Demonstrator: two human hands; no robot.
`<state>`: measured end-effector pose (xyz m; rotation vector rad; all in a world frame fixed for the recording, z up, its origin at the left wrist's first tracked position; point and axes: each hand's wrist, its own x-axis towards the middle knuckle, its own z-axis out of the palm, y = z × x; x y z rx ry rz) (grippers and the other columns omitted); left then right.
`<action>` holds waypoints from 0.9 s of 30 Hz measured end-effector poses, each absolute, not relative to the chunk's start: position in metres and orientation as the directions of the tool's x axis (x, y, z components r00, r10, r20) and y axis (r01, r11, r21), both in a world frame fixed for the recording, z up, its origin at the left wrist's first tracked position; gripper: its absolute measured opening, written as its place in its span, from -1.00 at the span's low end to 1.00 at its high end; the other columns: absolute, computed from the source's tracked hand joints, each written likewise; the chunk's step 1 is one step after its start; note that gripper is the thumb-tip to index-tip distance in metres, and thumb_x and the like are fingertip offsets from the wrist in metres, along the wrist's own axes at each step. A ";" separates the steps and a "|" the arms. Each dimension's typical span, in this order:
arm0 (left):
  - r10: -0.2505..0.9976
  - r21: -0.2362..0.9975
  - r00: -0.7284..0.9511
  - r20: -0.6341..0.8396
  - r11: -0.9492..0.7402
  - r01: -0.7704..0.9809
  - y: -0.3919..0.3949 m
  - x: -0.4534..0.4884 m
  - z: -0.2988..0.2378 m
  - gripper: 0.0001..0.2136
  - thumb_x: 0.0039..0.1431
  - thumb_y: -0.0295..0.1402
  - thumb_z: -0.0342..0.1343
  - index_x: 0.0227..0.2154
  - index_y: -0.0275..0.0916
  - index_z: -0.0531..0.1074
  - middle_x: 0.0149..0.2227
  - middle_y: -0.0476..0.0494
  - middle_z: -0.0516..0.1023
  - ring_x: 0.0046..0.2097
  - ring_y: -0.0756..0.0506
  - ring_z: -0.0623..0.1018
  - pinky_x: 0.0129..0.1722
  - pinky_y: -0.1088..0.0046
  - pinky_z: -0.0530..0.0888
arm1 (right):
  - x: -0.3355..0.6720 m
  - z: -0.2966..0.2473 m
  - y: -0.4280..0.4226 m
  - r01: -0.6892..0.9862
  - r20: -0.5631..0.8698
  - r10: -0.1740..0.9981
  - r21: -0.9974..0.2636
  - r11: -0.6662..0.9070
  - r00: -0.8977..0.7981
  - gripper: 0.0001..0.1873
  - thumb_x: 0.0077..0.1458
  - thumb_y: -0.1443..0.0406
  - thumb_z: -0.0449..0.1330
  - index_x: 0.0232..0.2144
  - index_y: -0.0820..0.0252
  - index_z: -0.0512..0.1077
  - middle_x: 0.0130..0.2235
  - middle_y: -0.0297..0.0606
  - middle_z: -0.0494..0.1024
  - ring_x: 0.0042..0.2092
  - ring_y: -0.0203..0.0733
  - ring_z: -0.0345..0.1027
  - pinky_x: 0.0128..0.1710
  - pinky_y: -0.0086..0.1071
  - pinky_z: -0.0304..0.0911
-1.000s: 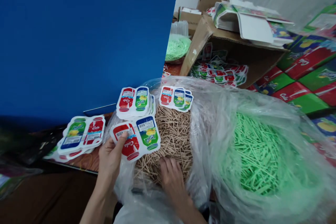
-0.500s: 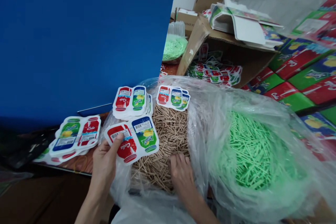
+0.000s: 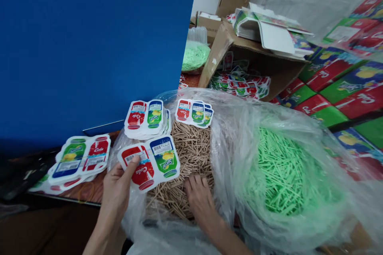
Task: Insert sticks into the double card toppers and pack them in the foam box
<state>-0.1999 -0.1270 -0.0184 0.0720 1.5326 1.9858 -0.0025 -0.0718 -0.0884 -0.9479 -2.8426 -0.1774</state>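
My left hand (image 3: 115, 189) pinches a white card printed with a red Cola can and a green Sprite can (image 3: 149, 162), thumb on its left end. The card hangs over a clear plastic bag (image 3: 223, 143) filled with brown sticks (image 3: 191, 151). My right hand (image 3: 200, 199) rests palm down in those brown sticks, fingers curled into the pile; what they hold is hidden. Two small stacks of the same cards (image 3: 146, 119) (image 3: 194, 112) lie at the bag's far edge.
Another card stack (image 3: 79, 159) lies on the table at left. A bag of green sticks (image 3: 284, 175) fills the right. Behind stand an open cardboard box with more cards (image 3: 239, 83), printed boxes (image 3: 338, 87), and a blue panel (image 3: 89, 48).
My right hand has shifted slightly within the brown sticks, first rightward, then back left. The left hand keeps hold of the card. The view has drifted a little.
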 end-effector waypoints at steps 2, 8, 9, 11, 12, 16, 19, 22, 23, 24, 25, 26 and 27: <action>0.510 0.881 -0.791 -0.338 -0.124 -0.457 -0.128 -0.199 -0.018 -0.76 -0.26 -0.27 0.39 -0.51 -0.29 0.54 -0.59 0.02 0.62 -0.62 -0.05 0.57 -0.61 0.53 0.55 | 0.005 -0.099 -0.077 0.577 0.256 0.548 0.047 0.816 -0.796 -0.62 0.07 0.57 -0.08 -0.10 0.37 0.37 -0.16 0.03 0.51 -0.07 0.04 0.35 -0.10 -0.05 0.25; 0.490 0.854 -0.773 -0.402 -0.103 -0.510 -0.134 -0.200 -0.011 -0.71 -0.36 -0.30 0.42 -0.48 -0.29 0.55 -0.58 0.02 0.63 -0.58 -0.09 0.60 -0.60 0.53 0.56 | 0.021 -0.108 -0.075 0.412 0.375 0.386 -0.013 0.911 -0.843 -0.42 0.07 0.58 -0.17 0.18 0.53 0.05 0.05 0.13 0.41 0.10 0.05 0.26 0.00 -0.03 0.25; 0.474 0.842 -0.775 -0.419 -0.115 -0.526 -0.135 -0.200 -0.009 -0.69 -0.40 -0.32 0.44 -0.48 -0.27 0.55 -0.57 0.04 0.63 -0.56 -0.09 0.61 -0.59 0.55 0.57 | 0.020 -0.105 -0.074 0.416 0.373 0.381 0.014 0.909 -0.846 -0.42 0.05 0.59 -0.17 0.17 0.55 0.07 0.04 0.15 0.42 0.09 0.06 0.27 -0.01 -0.03 0.26; 0.445 0.814 -0.768 -0.460 -0.134 -0.565 -0.137 -0.200 -0.002 -0.64 -0.51 -0.41 0.45 -0.48 -0.26 0.55 -0.56 0.07 0.64 -0.52 -0.10 0.62 -0.54 0.56 0.58 | 0.018 -0.096 -0.073 0.440 0.357 0.383 0.093 0.893 -0.852 -0.42 0.00 0.61 -0.18 0.11 0.53 0.17 0.01 0.13 0.44 0.07 0.06 0.29 -0.02 -0.05 0.26; 0.436 0.800 -0.760 -0.482 -0.136 -0.585 -0.138 -0.200 0.001 -0.62 -0.56 -0.45 0.45 -0.49 -0.26 0.55 -0.56 0.07 0.64 -0.50 -0.12 0.63 -0.52 0.55 0.59 | 0.016 -0.090 -0.072 0.452 0.356 0.383 0.134 0.882 -0.853 -0.43 -0.03 0.62 -0.18 0.07 0.50 0.22 -0.02 0.11 0.46 0.05 0.06 0.30 -0.02 -0.06 0.26; 0.446 0.756 -0.717 -0.536 -0.123 -0.643 -0.139 -0.200 0.007 -0.62 -0.55 -0.55 0.41 -0.48 -0.26 0.55 -0.56 0.05 0.64 -0.46 -0.18 0.64 -0.43 0.45 0.61 | 0.017 -0.067 -0.065 0.553 0.261 0.502 0.184 0.812 -0.824 -0.53 -0.09 0.64 -0.09 -0.13 0.42 0.36 -0.20 0.08 0.50 -0.08 0.11 0.34 -0.05 0.00 0.22; 0.513 0.724 -0.661 -0.548 -0.106 -0.682 -0.141 -0.202 0.003 -0.69 -0.40 -0.55 0.38 -0.45 -0.25 0.55 -0.51 0.01 0.66 -0.43 -0.19 0.65 -0.39 0.40 0.61 | 0.028 -0.051 -0.050 0.579 0.155 0.566 0.056 0.813 -0.810 -0.62 -0.08 0.62 -0.03 -0.23 0.28 0.38 -0.29 -0.06 0.48 -0.17 0.06 0.33 -0.12 -0.03 0.23; 0.576 0.679 -0.578 -0.578 -0.052 -0.732 -0.144 -0.203 -0.004 -0.72 -0.37 -0.55 0.38 -0.45 -0.26 0.55 -0.51 -0.03 0.66 -0.44 -0.20 0.65 -0.38 0.39 0.61 | 0.039 -0.040 -0.037 0.599 0.113 0.628 -0.211 0.773 -0.770 -0.72 0.03 0.58 -0.04 -0.35 0.18 0.34 -0.35 -0.21 0.44 -0.24 -0.05 0.31 -0.17 -0.13 0.23; 0.592 0.668 -0.551 -0.588 -0.028 -0.743 -0.145 -0.201 -0.007 -0.72 -0.39 -0.55 0.39 -0.48 -0.27 0.55 -0.52 -0.04 0.65 -0.44 -0.20 0.64 -0.38 0.39 0.60 | 0.041 -0.038 -0.035 0.601 0.090 0.659 -0.333 0.727 -0.747 -0.77 0.10 0.53 -0.05 -0.38 0.17 0.32 -0.36 -0.24 0.43 -0.26 -0.08 0.31 -0.21 -0.17 0.23; 0.611 0.661 -0.525 -0.593 -0.002 -0.750 -0.145 -0.199 -0.009 -0.74 -0.42 -0.55 0.40 -0.52 -0.27 0.55 -0.54 -0.05 0.65 -0.46 -0.20 0.64 -0.39 0.40 0.60 | 0.041 -0.036 -0.033 0.593 0.063 0.693 -0.464 0.658 -0.719 -0.80 0.16 0.47 -0.07 -0.40 0.16 0.29 -0.37 -0.26 0.42 -0.28 -0.11 0.31 -0.24 -0.21 0.24; 0.644 0.655 -0.485 -0.591 0.033 -0.755 -0.145 -0.196 -0.010 -0.76 -0.42 -0.52 0.41 -0.55 -0.28 0.55 -0.55 -0.07 0.64 -0.46 -0.20 0.64 -0.39 0.40 0.59 | 0.040 -0.034 -0.033 0.563 0.034 0.719 -0.596 0.572 -0.694 -0.80 0.20 0.40 -0.08 -0.41 0.15 0.28 -0.38 -0.28 0.42 -0.30 -0.14 0.32 -0.28 -0.25 0.25; 0.691 0.658 -0.439 -0.574 0.071 -0.750 -0.144 -0.192 -0.011 -0.77 -0.40 -0.47 0.42 -0.55 -0.29 0.56 -0.54 -0.10 0.64 -0.45 -0.20 0.64 -0.39 0.40 0.58 | 0.038 -0.033 -0.033 0.513 0.003 0.735 -0.715 0.475 -0.678 -0.79 0.23 0.34 -0.10 -0.40 0.14 0.28 -0.38 -0.29 0.42 -0.32 -0.16 0.33 -0.30 -0.29 0.25; 0.746 0.674 -0.388 -0.541 0.109 -0.730 -0.142 -0.187 -0.011 -0.77 -0.34 -0.41 0.41 -0.51 -0.30 0.57 -0.51 -0.13 0.65 -0.43 -0.20 0.63 -0.39 0.40 0.57 | 0.035 -0.033 -0.034 0.453 -0.034 0.738 -0.809 0.376 -0.674 -0.79 0.24 0.30 -0.10 -0.39 0.14 0.29 -0.39 -0.30 0.44 -0.33 -0.18 0.34 -0.31 -0.31 0.26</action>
